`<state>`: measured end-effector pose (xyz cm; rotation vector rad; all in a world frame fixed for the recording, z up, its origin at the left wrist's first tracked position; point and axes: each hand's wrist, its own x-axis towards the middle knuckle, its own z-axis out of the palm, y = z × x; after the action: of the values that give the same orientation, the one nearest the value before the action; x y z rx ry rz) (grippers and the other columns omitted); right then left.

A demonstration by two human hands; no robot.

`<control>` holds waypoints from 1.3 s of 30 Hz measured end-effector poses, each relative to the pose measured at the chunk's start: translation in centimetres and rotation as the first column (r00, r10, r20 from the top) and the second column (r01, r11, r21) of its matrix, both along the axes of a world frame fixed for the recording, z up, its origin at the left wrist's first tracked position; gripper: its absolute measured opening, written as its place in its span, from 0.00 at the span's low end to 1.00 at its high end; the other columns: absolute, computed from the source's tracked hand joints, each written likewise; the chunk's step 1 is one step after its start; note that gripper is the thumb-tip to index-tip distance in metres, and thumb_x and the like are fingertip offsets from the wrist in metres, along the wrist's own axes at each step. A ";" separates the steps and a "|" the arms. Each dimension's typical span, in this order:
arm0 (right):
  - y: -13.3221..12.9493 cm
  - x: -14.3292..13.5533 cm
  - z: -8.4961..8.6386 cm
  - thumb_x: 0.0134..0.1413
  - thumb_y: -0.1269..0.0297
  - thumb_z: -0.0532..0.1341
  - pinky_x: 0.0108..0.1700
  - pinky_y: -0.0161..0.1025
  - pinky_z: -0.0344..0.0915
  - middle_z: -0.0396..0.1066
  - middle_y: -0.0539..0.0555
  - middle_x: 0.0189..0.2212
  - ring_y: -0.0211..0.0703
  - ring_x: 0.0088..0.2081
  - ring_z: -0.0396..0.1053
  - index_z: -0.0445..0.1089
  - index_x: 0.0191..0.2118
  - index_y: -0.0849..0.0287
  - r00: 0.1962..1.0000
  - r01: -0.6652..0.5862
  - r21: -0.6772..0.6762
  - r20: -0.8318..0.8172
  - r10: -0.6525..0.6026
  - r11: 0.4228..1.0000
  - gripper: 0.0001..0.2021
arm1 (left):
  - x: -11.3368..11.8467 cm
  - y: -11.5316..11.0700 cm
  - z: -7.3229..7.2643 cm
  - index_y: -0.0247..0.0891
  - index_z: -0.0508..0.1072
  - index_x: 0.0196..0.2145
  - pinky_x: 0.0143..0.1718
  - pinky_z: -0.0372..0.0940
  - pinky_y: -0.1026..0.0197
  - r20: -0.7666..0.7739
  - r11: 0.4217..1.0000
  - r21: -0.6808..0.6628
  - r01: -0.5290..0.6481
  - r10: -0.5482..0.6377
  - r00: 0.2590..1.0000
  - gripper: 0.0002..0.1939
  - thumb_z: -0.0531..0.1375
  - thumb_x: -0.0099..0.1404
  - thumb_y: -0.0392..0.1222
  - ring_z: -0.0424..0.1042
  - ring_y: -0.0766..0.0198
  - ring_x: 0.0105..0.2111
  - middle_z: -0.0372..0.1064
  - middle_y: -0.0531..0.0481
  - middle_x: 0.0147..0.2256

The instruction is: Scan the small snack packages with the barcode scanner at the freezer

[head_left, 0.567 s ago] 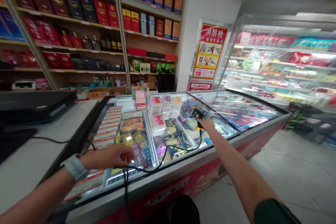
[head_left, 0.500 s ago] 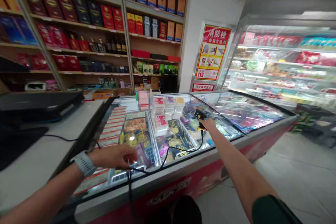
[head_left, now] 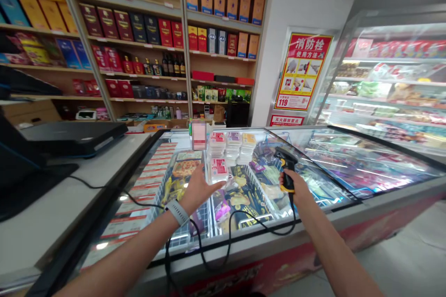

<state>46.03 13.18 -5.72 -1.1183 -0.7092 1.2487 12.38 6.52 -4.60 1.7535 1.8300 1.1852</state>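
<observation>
My right hand (head_left: 291,185) is wrapped round the handle of a black and yellow handheld scanner (head_left: 288,162) above the freezer's glass top. Its black cable (head_left: 244,213) loops down and runs left across the freezer edge. My left hand (head_left: 201,189), with a grey watch band (head_left: 177,212) on the wrist, is spread with thumb and fingers apart and holds nothing. Just beyond its fingers is a single clear pack with a red label (head_left: 219,169). Behind that stand stacks of clear packs with red (head_left: 216,141), purple (head_left: 233,139) and yellow labels (head_left: 249,141).
Under the glass are baskets of frozen packets (head_left: 244,195). A white counter (head_left: 45,204) with a flat black device (head_left: 76,139) is at the left. Shelves of boxes (head_left: 139,32) line the back, and a lit display fridge (head_left: 390,74) stands at the right.
My left hand has let go of the cable, moved up and forward towards the packs and spread open. My right hand holds the scanner more upright. The view has turned left.
</observation>
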 end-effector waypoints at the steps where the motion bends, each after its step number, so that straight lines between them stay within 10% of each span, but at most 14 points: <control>1: -0.5 -0.1 0.1 0.47 0.56 0.70 0.22 0.30 0.67 0.70 0.48 0.24 0.34 0.22 0.67 0.68 0.32 0.59 0.999 -0.025 0.034 -0.044 0.027 0.999 0.14 | 0.4 0.1 -0.7 0.33 0.57 0.61 0.55 0.64 0.44 -0.014 0.999 0.047 -0.021 0.022 1.000 0.53 0.65 0.48 0.69 0.67 0.43 0.56 0.63 0.32 0.58; 10: -4.7 -5.2 6.2 0.44 0.53 0.73 0.22 0.28 0.65 0.73 0.47 0.30 0.31 0.23 0.68 0.70 0.38 0.57 0.958 -0.058 0.265 -0.255 0.128 0.963 0.19 | 2.5 0.7 -2.7 0.29 0.59 0.56 0.58 0.61 0.41 -0.125 0.940 0.242 -0.241 0.277 0.953 0.49 0.63 0.51 0.71 0.63 0.41 0.56 0.61 0.33 0.51; 16: -8.3 -5.8 10.7 0.43 0.53 0.73 0.23 0.30 0.64 0.71 0.46 0.28 0.32 0.23 0.66 0.70 0.37 0.57 0.989 -0.054 0.444 -0.101 0.110 0.894 0.19 | 3.9 1.8 -1.2 0.30 0.66 0.49 0.54 0.63 0.44 -0.113 0.942 0.205 -0.265 0.291 0.950 0.38 0.64 0.53 0.64 0.65 0.41 0.52 0.65 0.34 0.46; 22: -13.6 -4.7 13.2 0.44 0.53 0.72 0.26 0.33 0.65 0.71 0.47 0.23 0.36 0.23 0.66 0.73 0.41 0.59 0.952 -0.167 0.432 0.304 0.031 0.886 0.21 | 0.2 -0.2 -0.6 0.37 0.73 0.46 0.50 0.65 0.45 -0.122 0.957 0.236 -0.166 0.199 0.972 0.27 0.62 0.56 0.59 0.68 0.44 0.49 0.69 0.38 0.42; 27: -15.1 -4.4 12.9 0.42 0.55 0.71 0.30 0.38 0.65 0.71 0.50 0.21 0.41 0.26 0.68 0.73 0.29 0.60 0.694 -0.191 0.510 0.674 -0.253 0.839 0.14 | -4.7 -0.9 0.0 0.35 0.69 0.56 0.56 0.63 0.48 -0.178 0.946 0.323 -0.026 0.088 0.980 0.33 0.63 0.56 0.55 0.67 0.47 0.52 0.70 0.39 0.46; 39: -12.4 -13.6 9.2 0.49 0.62 0.65 0.37 0.39 0.65 0.77 0.53 0.31 0.49 0.35 0.75 0.75 0.38 0.60 0.362 -0.448 0.330 0.917 -0.169 0.831 0.10 | -10.5 0.3 0.7 0.43 0.62 0.63 0.61 0.56 0.49 -0.337 0.885 0.442 0.145 0.014 0.941 0.37 0.64 0.59 0.55 0.62 0.51 0.58 0.64 0.42 0.57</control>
<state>32.43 0.78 3.47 -1.2238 -1.9675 0.3065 1.93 6.78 -3.88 2.3900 1.7336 1.4625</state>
